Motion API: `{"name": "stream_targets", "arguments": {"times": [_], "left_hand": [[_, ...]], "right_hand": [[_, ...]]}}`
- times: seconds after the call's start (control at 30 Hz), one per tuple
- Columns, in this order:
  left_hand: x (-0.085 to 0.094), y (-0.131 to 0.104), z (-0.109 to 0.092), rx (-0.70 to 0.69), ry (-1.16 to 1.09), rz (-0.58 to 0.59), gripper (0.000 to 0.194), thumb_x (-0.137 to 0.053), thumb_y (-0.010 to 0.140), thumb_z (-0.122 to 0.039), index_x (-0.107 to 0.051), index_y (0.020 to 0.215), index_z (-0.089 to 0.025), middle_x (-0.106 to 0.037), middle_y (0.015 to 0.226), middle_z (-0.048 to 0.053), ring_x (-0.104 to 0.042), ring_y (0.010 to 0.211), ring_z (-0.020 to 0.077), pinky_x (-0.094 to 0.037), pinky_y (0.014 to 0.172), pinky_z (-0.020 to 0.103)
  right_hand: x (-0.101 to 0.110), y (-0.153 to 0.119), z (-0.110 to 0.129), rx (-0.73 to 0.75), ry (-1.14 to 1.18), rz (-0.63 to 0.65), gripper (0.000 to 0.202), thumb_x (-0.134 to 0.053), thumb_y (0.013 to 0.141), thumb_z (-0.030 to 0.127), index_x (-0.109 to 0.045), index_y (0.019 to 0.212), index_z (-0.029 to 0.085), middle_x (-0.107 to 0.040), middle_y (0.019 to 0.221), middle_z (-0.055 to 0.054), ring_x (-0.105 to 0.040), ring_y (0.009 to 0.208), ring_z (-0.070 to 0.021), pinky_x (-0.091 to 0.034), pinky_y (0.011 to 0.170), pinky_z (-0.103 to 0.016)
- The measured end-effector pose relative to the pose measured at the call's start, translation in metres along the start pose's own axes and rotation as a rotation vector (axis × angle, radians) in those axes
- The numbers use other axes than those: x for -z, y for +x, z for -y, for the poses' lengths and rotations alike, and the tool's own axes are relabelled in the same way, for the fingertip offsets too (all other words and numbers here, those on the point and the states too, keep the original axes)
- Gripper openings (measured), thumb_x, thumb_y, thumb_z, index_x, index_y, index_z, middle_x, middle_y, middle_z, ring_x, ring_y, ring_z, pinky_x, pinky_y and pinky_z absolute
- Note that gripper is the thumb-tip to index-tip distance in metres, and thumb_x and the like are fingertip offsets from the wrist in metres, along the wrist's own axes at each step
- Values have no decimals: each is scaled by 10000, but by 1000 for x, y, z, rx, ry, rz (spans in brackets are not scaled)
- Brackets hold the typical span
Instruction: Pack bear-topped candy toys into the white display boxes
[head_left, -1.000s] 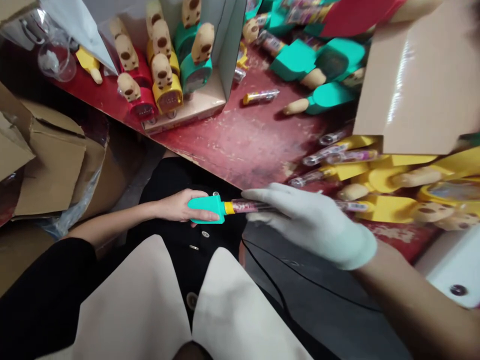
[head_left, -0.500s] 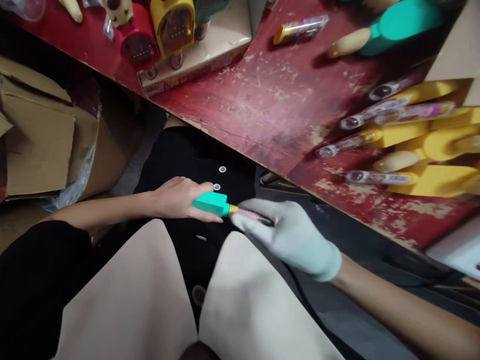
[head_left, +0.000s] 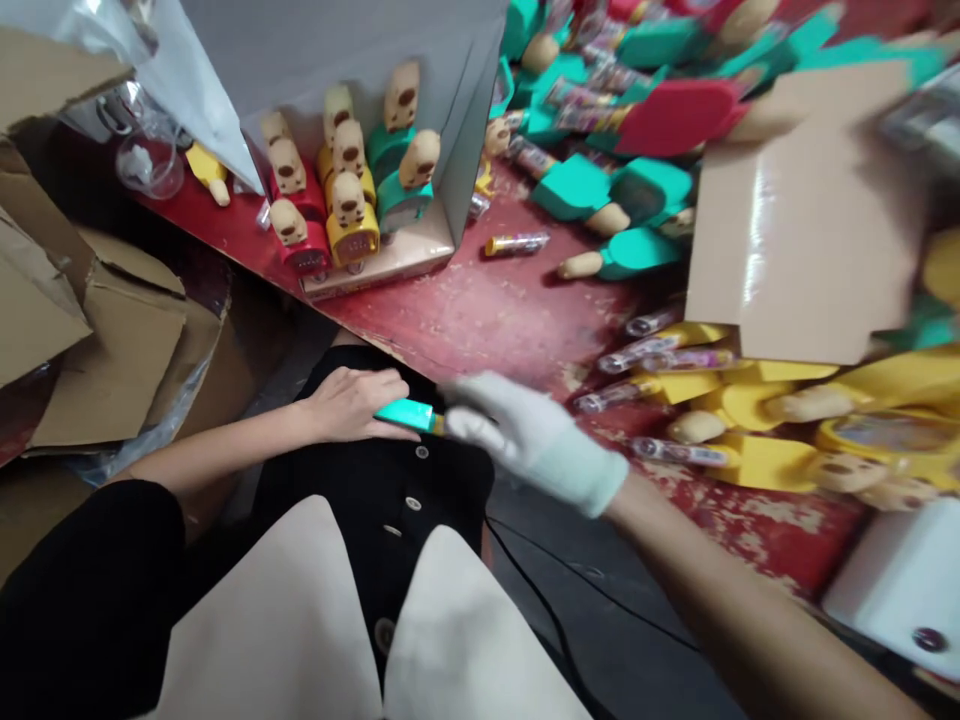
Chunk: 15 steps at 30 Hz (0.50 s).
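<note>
My bare left hand [head_left: 352, 405] is closed around a teal plastic toy [head_left: 405, 413] above my lap. From the toy's right end comes a small tube, of which only the yellow end [head_left: 439, 424] shows. My right hand [head_left: 517, 430], in a white glove, is wrapped over the rest of that tube and hides it. The two hands are close together, in front of the red table's edge. On the table beyond them lies a similar loose tube with a yellow cap [head_left: 517, 244].
An open box [head_left: 390, 275] holds red, yellow and teal toys with spotted animal heads. Teal toys [head_left: 574, 188] and yellow toys [head_left: 772, 462] crowd the table's right side around a cardboard piece [head_left: 810, 220]. Cartons [head_left: 112, 350] stand at left; a white device [head_left: 900, 590] sits lower right.
The view has tilted up, showing more of the table. My right hand has slid over the tube, covering most of it. My left hand still grips the teal toy.
</note>
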<state>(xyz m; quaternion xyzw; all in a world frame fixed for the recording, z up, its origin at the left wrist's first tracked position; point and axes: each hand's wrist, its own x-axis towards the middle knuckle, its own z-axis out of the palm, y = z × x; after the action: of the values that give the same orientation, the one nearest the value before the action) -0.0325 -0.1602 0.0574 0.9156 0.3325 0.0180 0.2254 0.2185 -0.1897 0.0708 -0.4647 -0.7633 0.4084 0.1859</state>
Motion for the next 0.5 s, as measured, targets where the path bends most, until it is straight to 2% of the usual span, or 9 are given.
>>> {"name": "stream_targets", "arguments": {"times": [0.07, 0.1, 0.17, 0.27, 0.37, 0.43, 0.5], "left_hand": [[5, 17, 18, 13, 24, -149, 580, -585, 886, -732, -683, 978, -167, -680, 1330, 162, -690, 1176, 298, -525, 913, 349], [7, 26, 28, 29, 53, -213, 574, -618, 870, -721, -689, 987, -163, -599, 1453, 186, -614, 1308, 334, -498, 1037, 406], [11, 45, 44, 84, 113, -281, 547, -686, 847, -673, -701, 1009, -150, -473, 1571, 217, -471, 1456, 382, -402, 1179, 503], [10, 62, 59, 174, 176, -261, 514, -737, 847, -592, -713, 1067, -128, -449, 1577, 247, -430, 1490, 390, -358, 1223, 535], [4, 65, 62, 197, 218, -234, 540, -731, 860, -573, -710, 1126, -104, -437, 1579, 267, -434, 1494, 374, -343, 1246, 509], [1, 65, 61, 190, 233, -235, 560, -715, 873, -575, -706, 1147, -87, -422, 1587, 278, -430, 1499, 369, -323, 1262, 500], [0, 65, 61, 183, 233, -236, 568, -710, 876, -575, -705, 1151, -78, -423, 1585, 281, -421, 1505, 372, -325, 1262, 500]], "right_hand": [[21, 49, -1, 55, -80, -268, 384, -515, 995, 476, -630, 1225, 190, -687, 1174, -126, -670, 1045, -245, -555, 941, -409], [30, 78, -3, 68, -101, -366, 362, -546, 980, 427, -614, 1253, 200, -670, 1225, -127, -655, 1077, -244, -546, 983, -423], [41, 136, -6, 68, -85, -438, 364, -638, 916, 352, -600, 1250, 210, -662, 1233, -109, -640, 1082, -234, -556, 983, -418], [39, 196, -15, 55, -54, -435, 467, -779, 749, 278, -607, 1172, 181, -676, 1147, -84, -637, 1033, -245, -566, 949, -432], [28, 213, -24, 90, -110, -452, 433, -808, 687, 283, -622, 1064, 183, -675, 1088, -73, -628, 991, -250, -554, 919, -430], [23, 208, -23, 114, -151, -459, 367, -789, 706, 310, -623, 1012, 191, -675, 1039, -68, -626, 949, -243, -547, 881, -411], [24, 199, -13, 126, -153, -497, 293, -732, 770, 339, -616, 995, 191, -673, 1024, -77, -622, 942, -240, -536, 873, -403]]}}
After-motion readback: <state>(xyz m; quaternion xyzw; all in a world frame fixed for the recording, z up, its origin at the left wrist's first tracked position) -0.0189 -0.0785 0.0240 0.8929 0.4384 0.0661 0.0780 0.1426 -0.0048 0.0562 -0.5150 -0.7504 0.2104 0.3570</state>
